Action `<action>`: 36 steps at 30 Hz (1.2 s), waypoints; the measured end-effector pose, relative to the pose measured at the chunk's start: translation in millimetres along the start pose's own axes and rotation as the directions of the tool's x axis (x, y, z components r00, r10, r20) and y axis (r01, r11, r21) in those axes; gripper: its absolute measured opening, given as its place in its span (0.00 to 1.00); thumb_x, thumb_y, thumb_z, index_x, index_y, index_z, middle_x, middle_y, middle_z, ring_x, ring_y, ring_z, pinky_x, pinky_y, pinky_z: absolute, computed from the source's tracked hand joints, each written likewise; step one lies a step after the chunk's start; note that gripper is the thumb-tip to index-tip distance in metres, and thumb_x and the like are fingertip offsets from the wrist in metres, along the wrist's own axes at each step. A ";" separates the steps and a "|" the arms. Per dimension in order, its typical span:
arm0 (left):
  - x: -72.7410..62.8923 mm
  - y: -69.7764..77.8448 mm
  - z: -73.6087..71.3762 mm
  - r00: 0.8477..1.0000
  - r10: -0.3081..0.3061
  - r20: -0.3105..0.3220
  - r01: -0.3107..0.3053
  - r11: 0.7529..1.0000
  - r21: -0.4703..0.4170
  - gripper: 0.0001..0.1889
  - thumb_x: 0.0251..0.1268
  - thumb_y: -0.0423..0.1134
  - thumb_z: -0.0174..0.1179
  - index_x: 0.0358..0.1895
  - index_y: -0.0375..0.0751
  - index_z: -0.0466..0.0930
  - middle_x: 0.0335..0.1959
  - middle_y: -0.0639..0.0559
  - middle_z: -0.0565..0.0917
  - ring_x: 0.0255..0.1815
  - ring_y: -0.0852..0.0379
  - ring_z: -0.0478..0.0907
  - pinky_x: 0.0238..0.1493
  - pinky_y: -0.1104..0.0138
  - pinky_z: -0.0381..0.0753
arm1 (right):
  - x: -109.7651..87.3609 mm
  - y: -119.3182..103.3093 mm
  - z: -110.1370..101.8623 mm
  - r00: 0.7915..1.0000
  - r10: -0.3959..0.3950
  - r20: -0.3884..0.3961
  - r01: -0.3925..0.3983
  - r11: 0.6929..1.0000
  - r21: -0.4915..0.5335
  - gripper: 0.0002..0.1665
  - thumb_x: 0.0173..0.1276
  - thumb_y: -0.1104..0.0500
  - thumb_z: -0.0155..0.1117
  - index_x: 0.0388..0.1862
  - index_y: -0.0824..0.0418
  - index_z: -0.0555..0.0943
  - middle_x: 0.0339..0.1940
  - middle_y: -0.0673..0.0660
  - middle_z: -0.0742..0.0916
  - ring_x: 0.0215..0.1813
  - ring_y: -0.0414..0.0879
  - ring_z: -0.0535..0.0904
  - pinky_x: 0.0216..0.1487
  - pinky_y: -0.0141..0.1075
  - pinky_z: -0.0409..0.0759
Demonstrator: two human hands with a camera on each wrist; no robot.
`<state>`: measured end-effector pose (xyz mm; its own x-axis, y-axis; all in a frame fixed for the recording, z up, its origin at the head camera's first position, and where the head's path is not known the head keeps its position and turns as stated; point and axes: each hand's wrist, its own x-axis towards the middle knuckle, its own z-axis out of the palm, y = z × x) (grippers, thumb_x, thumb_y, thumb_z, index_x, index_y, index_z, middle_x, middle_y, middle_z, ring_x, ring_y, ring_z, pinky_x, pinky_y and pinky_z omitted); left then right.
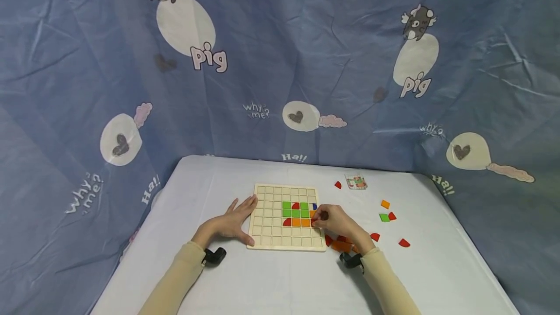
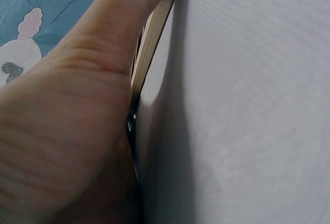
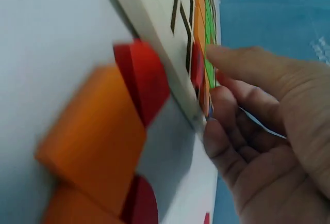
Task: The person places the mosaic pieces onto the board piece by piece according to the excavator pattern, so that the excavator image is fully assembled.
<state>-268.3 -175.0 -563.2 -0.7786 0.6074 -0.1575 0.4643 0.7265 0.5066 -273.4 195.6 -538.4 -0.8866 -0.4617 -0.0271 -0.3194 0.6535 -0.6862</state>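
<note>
Right hand (image 1: 338,220): fingers bent at the right side of the board (image 1: 268,240), a fingertip at the red piece (image 3: 197,66); pinching or merely nudging, cannot tell.
Red piece: at the board's right side; probably light, stiff, perhaps slick, best taken by its side edges.
Left hand (image 1: 231,222): spread along the board's left edge, clutching nothing.
Board: flat on the table (image 1: 271,283), likely rigid; steady it by the rim.
</note>
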 end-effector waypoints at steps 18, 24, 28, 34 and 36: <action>-1.9 -2.2 3.8 1.000 -0.018 0.007 0.018 0.999 -0.026 0.71 0.39 0.69 0.70 0.77 0.38 0.33 0.80 0.46 0.33 0.81 0.48 0.30 0.76 0.46 0.21 | 35.8 64.7 -51.0 0.887 0.192 -0.421 -0.178 0.981 0.072 0.14 0.61 0.63 0.66 0.42 0.70 0.79 0.34 0.61 0.83 0.35 0.47 0.77 0.32 0.31 0.74; -1.3 -2.5 5.1 1.000 -0.020 -0.005 0.020 0.999 -0.033 0.71 0.38 0.69 0.71 0.77 0.38 0.34 0.80 0.46 0.34 0.81 0.48 0.30 0.76 0.46 0.21 | 48.5 75.6 -49.5 0.844 0.248 -0.476 -0.231 0.968 0.094 0.16 0.60 0.62 0.67 0.43 0.72 0.80 0.37 0.65 0.84 0.37 0.50 0.80 0.32 0.29 0.75; -0.3 -1.4 4.4 1.000 -0.029 0.003 0.029 0.999 -0.019 0.71 0.38 0.70 0.70 0.78 0.39 0.33 0.80 0.47 0.33 0.81 0.49 0.29 0.76 0.47 0.21 | 55.7 78.3 -49.2 0.817 0.298 -0.494 -0.283 0.953 0.108 0.17 0.60 0.61 0.69 0.44 0.72 0.80 0.37 0.65 0.84 0.38 0.51 0.80 0.34 0.31 0.75; 1.1 1.3 1.3 1.000 -0.021 -0.002 0.021 1.000 -0.009 0.70 0.39 0.68 0.71 0.77 0.38 0.34 0.80 0.46 0.34 0.81 0.48 0.31 0.76 0.46 0.22 | 62.4 76.2 -50.7 0.812 0.307 -0.496 -0.319 0.946 0.061 0.17 0.61 0.59 0.69 0.43 0.71 0.80 0.37 0.64 0.85 0.37 0.51 0.79 0.36 0.36 0.76; 0.9 1.7 0.9 1.000 -0.012 -0.006 0.012 1.000 -0.011 0.70 0.39 0.68 0.71 0.77 0.37 0.34 0.80 0.45 0.34 0.81 0.47 0.31 0.76 0.45 0.23 | 63.5 76.4 -50.8 0.816 0.289 -0.501 -0.316 0.948 0.032 0.15 0.61 0.61 0.68 0.42 0.71 0.81 0.36 0.64 0.85 0.37 0.51 0.80 0.37 0.36 0.76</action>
<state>-267.9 -172.9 -563.3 -0.7868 0.5965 -0.1587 0.4502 0.7304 0.5137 -371.1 246.7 -555.7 -0.9832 0.1124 0.1438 -0.0119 0.7465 -0.6653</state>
